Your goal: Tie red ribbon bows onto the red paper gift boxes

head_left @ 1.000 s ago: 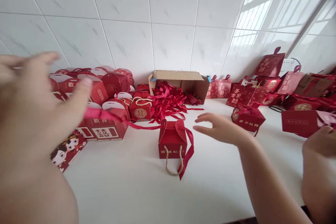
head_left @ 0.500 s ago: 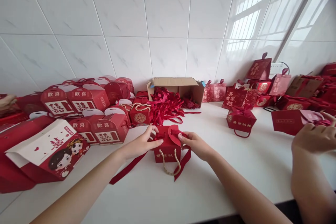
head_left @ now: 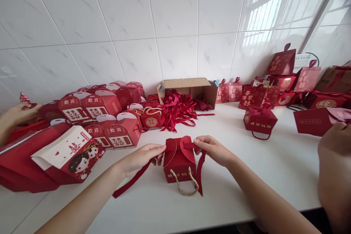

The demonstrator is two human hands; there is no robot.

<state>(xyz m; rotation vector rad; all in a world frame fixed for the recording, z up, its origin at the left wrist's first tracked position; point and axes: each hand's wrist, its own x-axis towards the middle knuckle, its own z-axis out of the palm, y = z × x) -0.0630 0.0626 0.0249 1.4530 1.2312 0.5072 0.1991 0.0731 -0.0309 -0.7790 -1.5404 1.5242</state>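
I've got the left hand (head_left: 142, 158) pinching the ribbon (head_left: 133, 181) beside the red box (head_left: 179, 162), upright on the surface (head_left: 153, 212), right hand's (head_left: 216, 150) fingers pinching it opposite. Looks threaded, so I'd guess next calls for evening up, then knotting.

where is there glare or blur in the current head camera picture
In the head view, window glare lies at upper right on the wall tiles; at its right edge, another person's forearm looks soft; below its centre, the red box is fairly sharp.

Looks like a packing rm (tiled wall (head_left: 123, 7), white tbl (head_left: 153, 208)) w/ red boxes (head_left: 178, 165) & ribbons (head_left: 178, 108).
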